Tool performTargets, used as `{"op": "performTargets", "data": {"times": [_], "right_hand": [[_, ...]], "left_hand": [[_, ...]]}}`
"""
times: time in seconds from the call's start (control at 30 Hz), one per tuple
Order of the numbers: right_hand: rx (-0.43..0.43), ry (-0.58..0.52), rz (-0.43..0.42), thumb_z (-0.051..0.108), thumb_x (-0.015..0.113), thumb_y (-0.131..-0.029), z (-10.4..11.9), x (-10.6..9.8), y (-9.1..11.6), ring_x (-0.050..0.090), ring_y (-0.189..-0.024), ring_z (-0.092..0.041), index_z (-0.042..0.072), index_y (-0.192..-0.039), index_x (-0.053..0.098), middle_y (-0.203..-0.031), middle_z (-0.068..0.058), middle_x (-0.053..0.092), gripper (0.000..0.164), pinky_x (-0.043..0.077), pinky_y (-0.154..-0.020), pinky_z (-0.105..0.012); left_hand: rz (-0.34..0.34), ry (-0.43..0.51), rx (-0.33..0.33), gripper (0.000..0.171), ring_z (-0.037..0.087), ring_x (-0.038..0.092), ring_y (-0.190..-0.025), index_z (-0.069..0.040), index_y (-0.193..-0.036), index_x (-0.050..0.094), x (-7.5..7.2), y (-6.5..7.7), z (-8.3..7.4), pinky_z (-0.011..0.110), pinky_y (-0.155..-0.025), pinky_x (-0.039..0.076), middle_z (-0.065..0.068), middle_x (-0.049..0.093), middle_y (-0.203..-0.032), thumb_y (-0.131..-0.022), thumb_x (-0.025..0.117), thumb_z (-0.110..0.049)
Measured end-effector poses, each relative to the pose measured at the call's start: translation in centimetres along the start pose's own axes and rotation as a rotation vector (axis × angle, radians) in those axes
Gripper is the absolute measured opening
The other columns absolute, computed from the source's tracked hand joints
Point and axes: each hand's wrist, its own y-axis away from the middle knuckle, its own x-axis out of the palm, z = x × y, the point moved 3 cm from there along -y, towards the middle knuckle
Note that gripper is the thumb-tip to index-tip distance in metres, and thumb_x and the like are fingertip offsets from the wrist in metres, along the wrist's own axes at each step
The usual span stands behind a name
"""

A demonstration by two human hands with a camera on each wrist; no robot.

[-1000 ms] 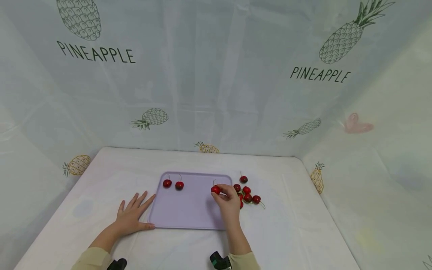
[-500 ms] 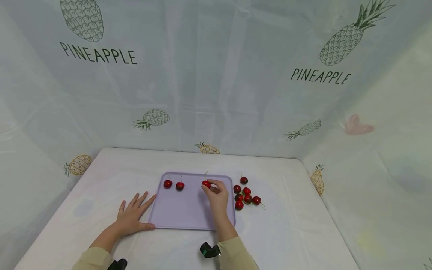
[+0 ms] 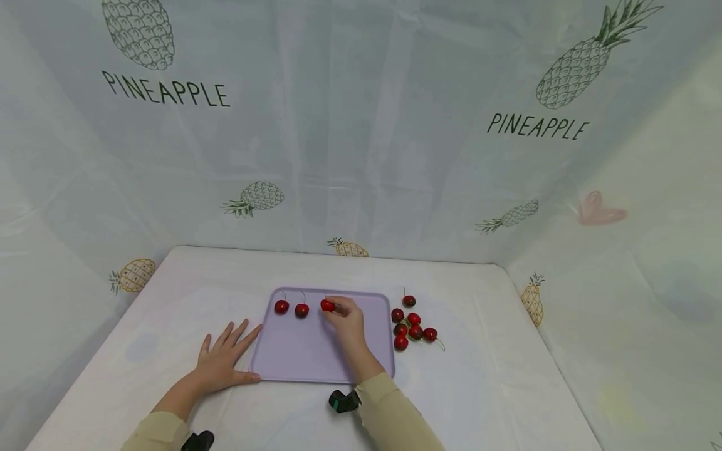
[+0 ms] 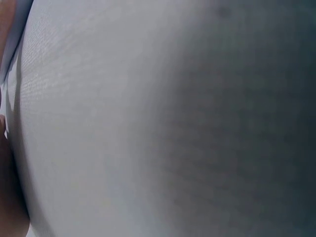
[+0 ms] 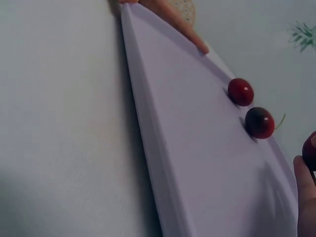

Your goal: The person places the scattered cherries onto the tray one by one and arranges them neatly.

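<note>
My right hand pinches a red cherry between thumb and fingers over the back part of a lilac tray. In the right wrist view the same cherry shows at the right edge beside my thumb. Two dark red cherries with stems sit on the tray's back left: one near the corner, the other just right of it. My left hand lies spread on the table, its fingertip and thumb tip at the tray's left rim. The left wrist view is mostly blurred cloth.
Several cherries lie in a loose cluster on the white tablecloth right of the tray, one a little behind the others. A pale cloth printed with pineapples hangs behind the table. A black wrist camera sits at the right sleeve.
My right hand has carried the cherry leftward and slightly back over the tray, toward the two cherries there. More of the cluster on the right is uncovered. The left hand stays put.
</note>
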Motion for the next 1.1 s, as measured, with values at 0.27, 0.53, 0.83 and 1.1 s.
{"op": "performTargets", "data": {"times": [0.27, 0.53, 0.83, 1.1], "right_hand": [[0.081, 0.122, 0.016, -0.005, 0.078, -0.076, -1.6, 0.1, -1.2, 0.068, -0.087, -0.019, 0.001, -0.103, 0.074, -0.102, -0.008, 0.069, 0.027, 0.055, -0.071, -0.024], [0.057, 0.213, 0.045, 0.003, 0.082, -0.075, -2.7, 0.1, -1.6, 0.056, -0.065, -0.008, 0.006, -0.1, 0.075, -0.079, 0.0, 0.061, 0.026, 0.046, -0.054, -0.021], [0.039, 0.295, 0.103, 0.007, 0.084, -0.074, -2.4, -0.3, -1.5, 0.047, -0.056, -0.006, 0.007, -0.1, 0.074, -0.07, 0.003, 0.053, 0.028, 0.039, -0.049, -0.02], [0.05, 0.327, 0.145, 0.003, 0.083, -0.075, -2.5, -0.7, -1.9, 0.047, -0.055, -0.005, 0.002, -0.101, 0.073, -0.073, 0.004, 0.057, 0.028, 0.039, -0.048, -0.019]], "left_hand": [[-0.02, 0.024, 0.023, 0.101, 0.053, 0.016, -0.138, -0.03, -0.152, 0.033, -0.7, 0.0, -1.0, 0.078, -0.1, -0.003, 0.022, 0.028, -0.153, -0.068, 0.069, -0.074], [0.012, 0.004, 0.002, 0.104, 0.053, 0.014, -0.138, -0.03, -0.153, 0.03, -0.8, 0.0, -1.0, 0.078, -0.1, -0.003, 0.022, 0.026, -0.154, -0.068, 0.068, -0.074], [0.029, -0.008, -0.01, 0.104, 0.054, 0.015, -0.138, -0.023, -0.151, 0.035, -1.4, -0.1, -1.4, 0.079, -0.099, -0.001, 0.023, 0.026, -0.154, -0.067, 0.071, -0.071], [-0.024, 0.02, 0.023, 0.102, 0.055, 0.017, -0.136, -0.026, -0.151, 0.036, -1.2, -0.1, -1.3, 0.079, -0.099, -0.001, 0.024, 0.029, -0.151, -0.067, 0.071, -0.071]]}}
